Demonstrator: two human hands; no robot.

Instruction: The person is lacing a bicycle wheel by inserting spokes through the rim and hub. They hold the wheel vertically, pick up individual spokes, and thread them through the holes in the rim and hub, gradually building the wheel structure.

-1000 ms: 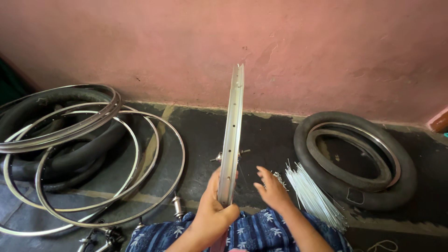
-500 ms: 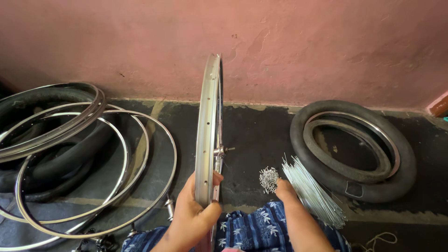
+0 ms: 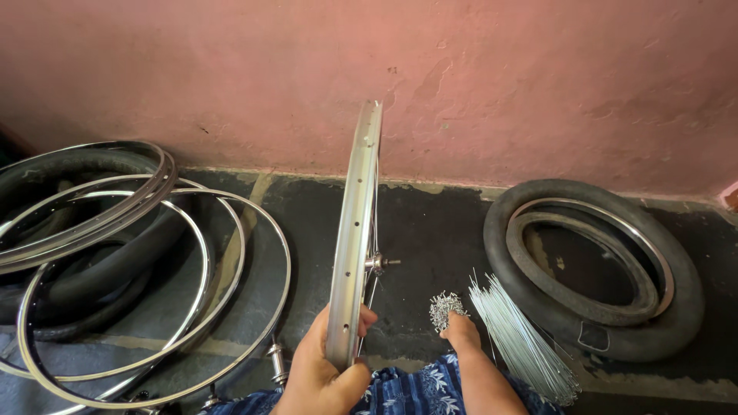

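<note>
Rim (image 3: 352, 238) bottom hidden by left hand (image 3: 327, 369).

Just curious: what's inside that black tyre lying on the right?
Inside the black tyre lies a metal rim, around bare dark floor. Whatever sits beneath the tyre itself is covered.

Silver rims, black rubber, pink wall

Wheel rim (image 3: 354, 230) at frame centre: bright silver with a row of dark spoke holes. Loose rims (image 3: 154, 307) at left: silver, over black tyres (image 3: 92, 269). Tyre (image 3: 607, 269) at right: black, silver rim inside it. Spoke bundle (image 3: 523, 338) lower right: pale silver-white. Nipple heap (image 3: 446, 307): grey-silver. Wall (image 3: 538, 77) across top: mottled pink, paler patches. Floor (image 3: 430, 223): dark grey-black. Cloth (image 3: 415, 388) at bottom edge: blue, white leaf print.
</note>
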